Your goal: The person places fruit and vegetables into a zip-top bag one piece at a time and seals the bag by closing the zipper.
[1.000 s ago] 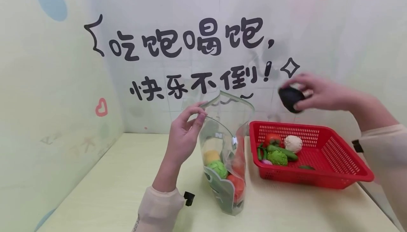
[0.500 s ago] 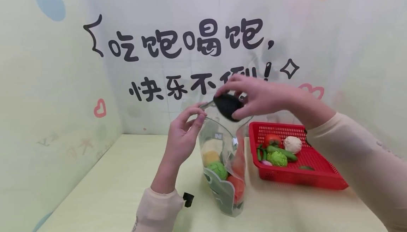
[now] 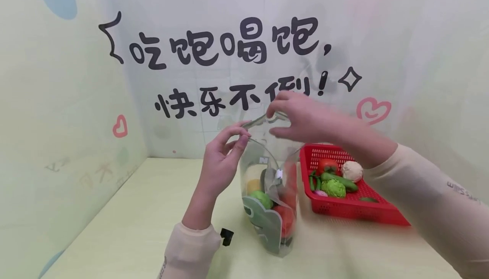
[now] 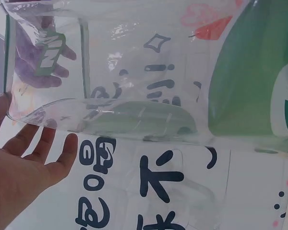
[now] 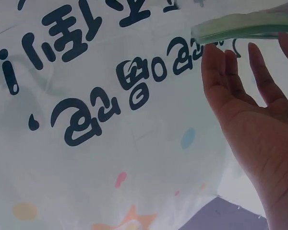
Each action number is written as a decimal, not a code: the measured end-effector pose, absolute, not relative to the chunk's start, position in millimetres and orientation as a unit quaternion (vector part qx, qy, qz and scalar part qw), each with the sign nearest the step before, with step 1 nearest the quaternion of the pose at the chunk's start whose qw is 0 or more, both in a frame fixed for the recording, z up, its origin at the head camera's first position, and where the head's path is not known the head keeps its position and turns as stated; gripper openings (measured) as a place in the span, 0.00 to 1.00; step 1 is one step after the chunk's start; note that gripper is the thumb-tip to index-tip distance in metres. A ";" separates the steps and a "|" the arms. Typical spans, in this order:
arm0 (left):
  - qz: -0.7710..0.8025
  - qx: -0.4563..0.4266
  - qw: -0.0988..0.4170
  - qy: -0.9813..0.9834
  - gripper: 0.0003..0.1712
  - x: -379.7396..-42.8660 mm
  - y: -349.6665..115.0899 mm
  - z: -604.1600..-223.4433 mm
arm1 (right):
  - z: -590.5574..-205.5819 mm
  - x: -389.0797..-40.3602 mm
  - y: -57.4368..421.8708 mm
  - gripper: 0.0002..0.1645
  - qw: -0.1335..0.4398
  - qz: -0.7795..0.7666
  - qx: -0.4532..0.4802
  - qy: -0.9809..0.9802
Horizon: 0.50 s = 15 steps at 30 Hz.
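A clear zip bag (image 3: 257, 156) with a green printed front stands upright on the table. My left hand (image 3: 220, 160) pinches its rim between thumb and fingers at the left side. Inside lie a yellow piece, a green cabbage-like ball (image 3: 261, 199), red tomato-like pieces (image 3: 283, 217) and a dark, almost black rounded piece (image 3: 268, 179), partly hidden behind the plastic. My right hand (image 3: 302, 115) is over the bag's mouth, thumb and fingers apart with nothing between them. In the right wrist view, its fingertips come close to the green zip edge (image 5: 249, 29).
To the right of the bag stands a red slotted basket (image 3: 355, 213). It holds a tomato (image 3: 327, 166), a white cauliflower-like ball (image 3: 352, 172), a cucumber (image 3: 345, 183), a green lettuce-like ball (image 3: 333, 189) and green peppers. My right forearm covers its right part.
My right hand has carried the dark piece left from over the basket to the bag's mouth and let it go; it is now inside the bag. The left hand has kept its grip.
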State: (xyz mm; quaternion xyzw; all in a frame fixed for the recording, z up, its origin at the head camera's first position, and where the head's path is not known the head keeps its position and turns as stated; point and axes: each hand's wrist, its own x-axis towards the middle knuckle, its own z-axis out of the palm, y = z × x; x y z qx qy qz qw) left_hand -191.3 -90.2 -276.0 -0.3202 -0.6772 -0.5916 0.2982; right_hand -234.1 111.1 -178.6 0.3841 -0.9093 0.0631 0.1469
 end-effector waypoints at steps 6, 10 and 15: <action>-0.584 -0.323 0.303 -0.681 0.05 -190.1 -90.3 -274.7 | -175.6 -256.6 135.2 0.15 0.177 0.075 0.341 -0.920; -0.583 -0.327 0.310 -0.676 0.04 -197.4 -92.6 -279.9 | -182.5 -276.1 153.4 0.13 0.185 0.074 0.313 -0.929; -0.562 -0.325 0.332 -0.685 0.05 -215.2 -98.1 -293.1 | -200.8 -300.7 179.0 0.14 0.122 0.051 0.294 -0.947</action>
